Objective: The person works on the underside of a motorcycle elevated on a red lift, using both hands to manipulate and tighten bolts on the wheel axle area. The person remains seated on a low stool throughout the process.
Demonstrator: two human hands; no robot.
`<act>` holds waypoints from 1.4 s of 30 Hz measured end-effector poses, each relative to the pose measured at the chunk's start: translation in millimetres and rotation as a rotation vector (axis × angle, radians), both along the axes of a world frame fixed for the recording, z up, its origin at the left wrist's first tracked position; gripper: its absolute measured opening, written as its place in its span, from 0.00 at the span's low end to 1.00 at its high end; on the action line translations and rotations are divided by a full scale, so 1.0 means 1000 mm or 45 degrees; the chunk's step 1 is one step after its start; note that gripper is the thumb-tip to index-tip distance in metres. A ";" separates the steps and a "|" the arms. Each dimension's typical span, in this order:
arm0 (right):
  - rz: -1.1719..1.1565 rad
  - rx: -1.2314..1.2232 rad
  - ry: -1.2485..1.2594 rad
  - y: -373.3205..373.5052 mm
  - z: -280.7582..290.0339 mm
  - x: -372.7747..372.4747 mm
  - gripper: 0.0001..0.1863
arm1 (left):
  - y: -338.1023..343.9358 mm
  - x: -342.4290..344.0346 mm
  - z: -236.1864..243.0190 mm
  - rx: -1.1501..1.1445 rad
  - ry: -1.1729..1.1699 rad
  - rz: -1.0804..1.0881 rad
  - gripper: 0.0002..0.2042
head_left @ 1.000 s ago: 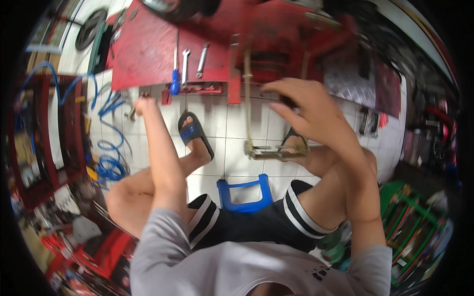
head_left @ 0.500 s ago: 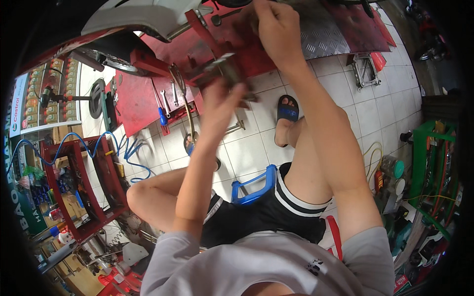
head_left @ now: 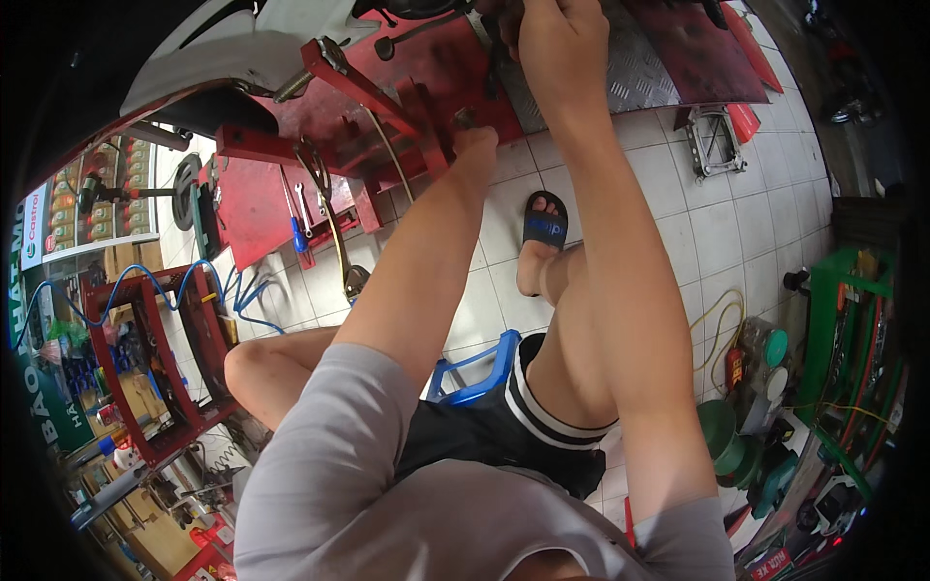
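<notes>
My left hand is closed beside a red metal upright of the lift stand. A small dark piece shows just past its fingers; what they grip is mostly hidden. Higher up, my right hand is closed at the underside of a motorbike with a white body panel. Dark parts surround its fingertips, and I cannot make out what it holds. A red arm of the stand slopes down toward my left hand.
On the red platform at left lie a blue-handled screwdriver and a wrench. A red rack with a blue hose stands left. A blue stool is between my legs. Green shelving stands at right.
My left hand, blurred with a dark metallic thing before, has moved forward and right to the red upright. My right hand has shifted slightly right and stays at the motorbike. My view has shifted.
</notes>
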State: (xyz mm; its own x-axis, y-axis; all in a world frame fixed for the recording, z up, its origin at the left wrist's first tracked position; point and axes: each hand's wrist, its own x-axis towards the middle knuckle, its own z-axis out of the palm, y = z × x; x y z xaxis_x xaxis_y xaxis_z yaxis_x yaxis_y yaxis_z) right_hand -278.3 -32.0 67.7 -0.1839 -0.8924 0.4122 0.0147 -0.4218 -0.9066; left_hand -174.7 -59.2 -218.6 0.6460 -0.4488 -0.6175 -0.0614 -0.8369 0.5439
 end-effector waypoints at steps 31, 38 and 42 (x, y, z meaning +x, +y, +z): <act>0.753 0.280 0.763 -0.038 -0.031 0.124 0.30 | 0.063 0.209 0.229 -1.270 -0.525 -0.716 0.14; 0.933 0.343 0.639 -0.053 -0.047 0.120 0.32 | 0.066 0.208 0.234 -1.228 -0.783 -0.713 0.13; 0.918 0.541 0.611 -0.055 -0.042 0.123 0.35 | 0.063 0.217 0.233 -1.135 -0.722 -0.794 0.15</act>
State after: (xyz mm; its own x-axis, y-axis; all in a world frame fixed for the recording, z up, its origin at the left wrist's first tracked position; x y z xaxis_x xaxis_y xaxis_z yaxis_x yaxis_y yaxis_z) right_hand -155.2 -87.1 26.0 0.5708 -0.8169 -0.0827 -0.2700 -0.0916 -0.9585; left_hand 42.7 3.7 14.8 0.2469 -0.8988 0.3622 -0.7326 0.0716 0.6769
